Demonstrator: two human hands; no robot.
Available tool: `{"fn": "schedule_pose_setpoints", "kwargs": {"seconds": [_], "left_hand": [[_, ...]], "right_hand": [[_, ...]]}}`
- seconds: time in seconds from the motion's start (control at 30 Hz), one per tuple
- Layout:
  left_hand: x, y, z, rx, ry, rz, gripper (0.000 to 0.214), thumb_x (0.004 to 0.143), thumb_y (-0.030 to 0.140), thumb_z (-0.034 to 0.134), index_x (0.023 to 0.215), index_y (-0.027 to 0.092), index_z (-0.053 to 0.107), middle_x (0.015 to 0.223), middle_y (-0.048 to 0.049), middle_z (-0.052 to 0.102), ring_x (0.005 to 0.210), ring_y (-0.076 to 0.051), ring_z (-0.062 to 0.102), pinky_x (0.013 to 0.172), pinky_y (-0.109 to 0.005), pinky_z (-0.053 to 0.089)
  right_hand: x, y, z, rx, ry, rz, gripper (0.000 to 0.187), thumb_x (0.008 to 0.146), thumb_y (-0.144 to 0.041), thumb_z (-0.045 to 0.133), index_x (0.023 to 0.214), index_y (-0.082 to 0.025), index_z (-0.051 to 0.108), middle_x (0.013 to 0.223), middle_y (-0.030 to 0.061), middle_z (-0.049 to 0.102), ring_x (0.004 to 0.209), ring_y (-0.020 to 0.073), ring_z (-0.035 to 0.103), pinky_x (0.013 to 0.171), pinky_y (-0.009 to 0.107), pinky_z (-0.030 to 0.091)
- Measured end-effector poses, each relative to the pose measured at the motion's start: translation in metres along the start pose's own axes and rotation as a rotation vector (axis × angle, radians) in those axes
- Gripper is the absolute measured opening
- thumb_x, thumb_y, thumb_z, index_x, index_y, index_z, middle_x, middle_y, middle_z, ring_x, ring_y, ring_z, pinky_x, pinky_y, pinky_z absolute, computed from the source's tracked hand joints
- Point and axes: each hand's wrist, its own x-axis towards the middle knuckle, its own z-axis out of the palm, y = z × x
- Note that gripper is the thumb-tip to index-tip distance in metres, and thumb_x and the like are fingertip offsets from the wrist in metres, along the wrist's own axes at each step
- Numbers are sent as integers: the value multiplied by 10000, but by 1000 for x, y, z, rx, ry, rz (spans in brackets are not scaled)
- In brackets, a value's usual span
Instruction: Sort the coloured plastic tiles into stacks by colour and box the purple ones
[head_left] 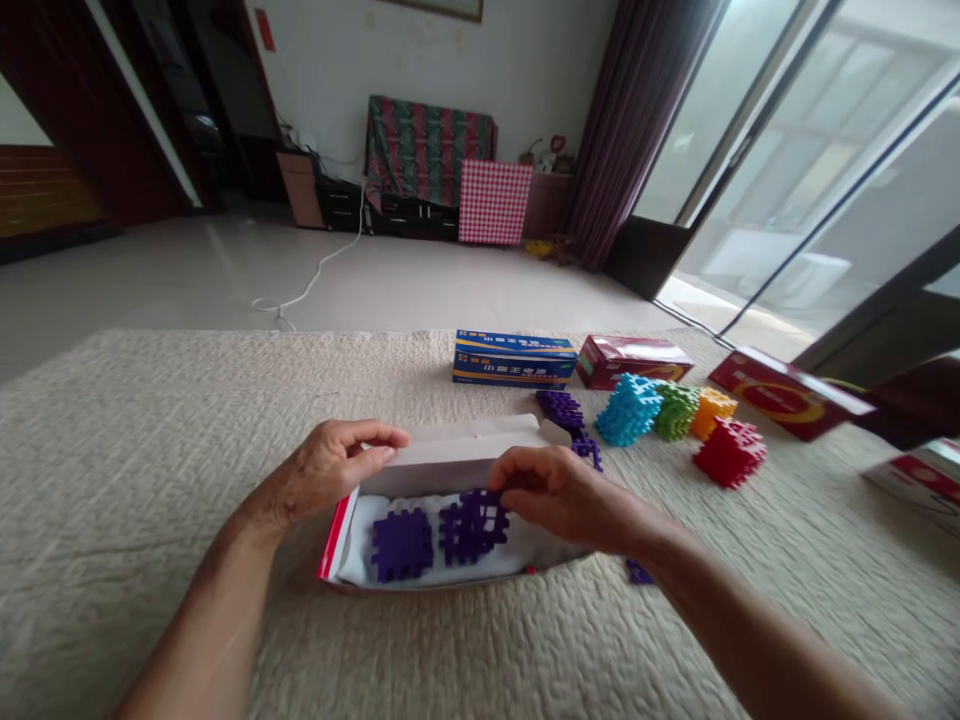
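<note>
An open cardboard box (330,545) with a red end lies in front of me, lined with white padding (361,520). A flat purple interlocking piece (403,546) with notched edges rests on the padding at the left. Beside it is another purple piece (455,538), partly overlapped by a purple openwork piece (491,512). My right hand (551,490) pinches that openwork piece by its upper right edge, over the box. At the left end of the raised lid (465,437), my left hand (330,465) has thumb and index finger stretched out and apart.
Purple pieces (561,408) lie behind the box; another (640,571) is at its right. Blue (628,410), green (677,410), orange (712,410) and red (731,453) notched cubes stand to the right. Blue battery boxes (515,360) and several red boxes (634,362) line the back and right.
</note>
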Motion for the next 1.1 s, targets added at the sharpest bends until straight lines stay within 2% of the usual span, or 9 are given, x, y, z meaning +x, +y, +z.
{"fn": "schedule_pose_setpoints", "kwargs": {"seconds": [0.13, 0.53, 0.63, 0.73, 0.8, 0.9, 1.0, 1.1], "left_hand": [[0, -2, 1, -17, 7, 5, 317, 786, 362, 544, 976, 177, 719, 977, -56, 728, 863, -181, 661, 822, -303, 523], [-1, -2, 1, -28, 8, 31, 307, 782, 351, 540, 974, 191, 718, 978, -47, 729, 886, -189, 656, 847, -307, 513], [0, -3, 2, -16, 7, 16, 311, 782, 360, 542, 972, 190, 720, 977, -47, 730, 878, -188, 659, 838, -306, 518], [1, -4, 2, -3, -3, -6, 316, 786, 364, 543, 980, 187, 719, 982, -51, 729, 889, -192, 661, 823, -302, 523], [1, -3, 2, 4, -5, -17, 314, 788, 361, 544, 981, 186, 719, 982, -53, 729, 901, -195, 660, 820, -299, 523], [1, -2, 2, 0, 8, -2, 306, 785, 357, 544, 969, 191, 723, 977, -48, 732, 897, -192, 662, 824, -296, 521], [1, -2, 2, -1, 10, 24, 307, 781, 369, 546, 957, 195, 727, 979, -47, 731, 897, -193, 659, 834, -301, 518], [2, -6, 2, 20, -11, 7, 332, 787, 403, 543, 978, 201, 726, 990, -53, 729, 898, -202, 657, 834, -308, 519]], "right_hand": [[13, 2, 16, -158, -46, -38, 175, 763, -95, 520, 844, -165, 659, 666, -35, 594, 576, 61, 484, 543, 181, 390], [9, 0, 19, -373, 73, -29, 151, 745, -104, 585, 846, -172, 674, 701, -9, 651, 615, 94, 557, 590, 219, 418], [8, -1, 17, -439, 19, -65, 119, 724, -143, 652, 838, -174, 660, 774, 7, 664, 693, 119, 588, 643, 237, 442], [10, -2, 18, -538, -101, -140, 221, 693, -233, 735, 887, -186, 642, 899, 28, 650, 779, 149, 596, 692, 256, 460], [12, -3, 21, -599, -169, -190, 301, 671, -287, 770, 923, -194, 633, 954, 35, 632, 776, 152, 593, 690, 258, 468], [16, -5, 25, -659, -199, -258, 328, 661, -319, 782, 927, -194, 636, 949, 38, 622, 738, 151, 582, 659, 256, 473], [14, -13, 15, -667, -160, -263, 224, 727, -286, 718, 918, -198, 640, 907, 35, 627, 724, 143, 577, 645, 252, 462], [2, -20, -13, -619, -22, -217, 74, 818, -239, 598, 869, -196, 630, 835, 17, 627, 690, 117, 566, 629, 242, 443]]}}
